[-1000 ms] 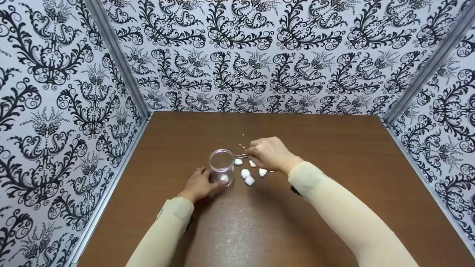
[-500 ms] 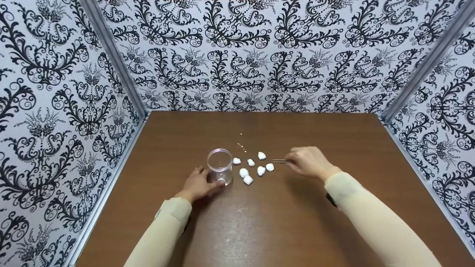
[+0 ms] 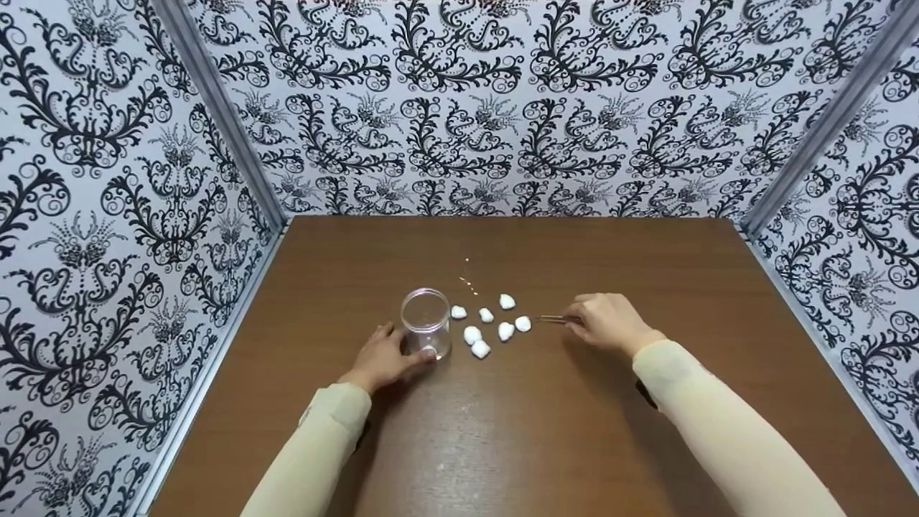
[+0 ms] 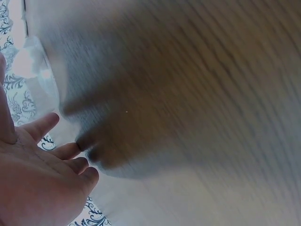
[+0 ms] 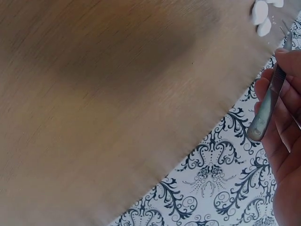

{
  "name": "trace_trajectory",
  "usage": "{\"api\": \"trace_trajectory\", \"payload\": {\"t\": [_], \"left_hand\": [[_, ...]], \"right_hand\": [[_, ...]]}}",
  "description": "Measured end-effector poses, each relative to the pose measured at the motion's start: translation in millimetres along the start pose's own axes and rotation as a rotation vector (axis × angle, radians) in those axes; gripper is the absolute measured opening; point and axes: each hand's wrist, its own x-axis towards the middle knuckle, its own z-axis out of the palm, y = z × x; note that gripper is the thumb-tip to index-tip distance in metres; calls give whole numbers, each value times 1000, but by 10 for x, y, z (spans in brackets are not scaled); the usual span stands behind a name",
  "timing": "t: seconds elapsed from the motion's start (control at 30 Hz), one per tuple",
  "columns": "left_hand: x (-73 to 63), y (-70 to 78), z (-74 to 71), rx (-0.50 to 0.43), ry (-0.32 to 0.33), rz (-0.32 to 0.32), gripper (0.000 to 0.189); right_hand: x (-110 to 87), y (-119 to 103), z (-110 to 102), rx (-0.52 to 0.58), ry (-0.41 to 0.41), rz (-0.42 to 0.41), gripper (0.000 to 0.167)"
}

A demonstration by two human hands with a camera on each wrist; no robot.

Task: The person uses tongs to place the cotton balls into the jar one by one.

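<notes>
In the head view, a clear jar (image 3: pixel 426 323) stands upright without a lid, with some white cotton at its bottom. My left hand (image 3: pixel 383 359) holds its lower side, thumb in front and fingers at the left. The left wrist view shows that palm (image 4: pixel 37 183) beside the jar wall (image 4: pixel 44 70). My right hand (image 3: pixel 607 321) pinches metal tweezers (image 3: pixel 553 319), which point left. Their tips lie just right of the nearest cotton ball (image 3: pixel 523 324), with nothing visible between them. In the right wrist view the tweezers (image 5: pixel 270 103) run between thumb and fingers, tips slightly apart.
Several more cotton balls (image 3: pixel 480 349) lie scattered on the brown table (image 3: pixel 459 445) right of the jar. Small bright specks (image 3: pixel 468 284) show behind them. Patterned walls (image 3: pixel 474 129) enclose the table at the back and sides.
My right hand has moved right with the tweezers, from beside the jar's rim to right of the cotton balls, uncovering several of them. The left hand has stayed at the jar.
</notes>
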Motion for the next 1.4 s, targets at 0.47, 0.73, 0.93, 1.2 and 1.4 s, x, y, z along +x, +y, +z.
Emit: {"api": "trace_trajectory", "payload": {"t": [0.47, 0.73, 0.93, 1.2, 1.4], "left_hand": [[-29, 21, -11, -23, 17, -11, 86], [-27, 17, -14, -20, 17, 0, 85], [-22, 4, -6, -12, 16, -1, 85], [-18, 1, -6, -19, 18, -1, 85], [-22, 3, -6, -15, 15, -4, 86]], "right_hand": [[116, -10, 136, -48, -59, 45, 4], [164, -62, 184, -71, -73, 13, 7], [179, -78, 216, -99, -78, 3, 12], [191, -67, 225, -109, -100, 8, 10], [189, -73, 239, -106, -84, 4, 11]]}}
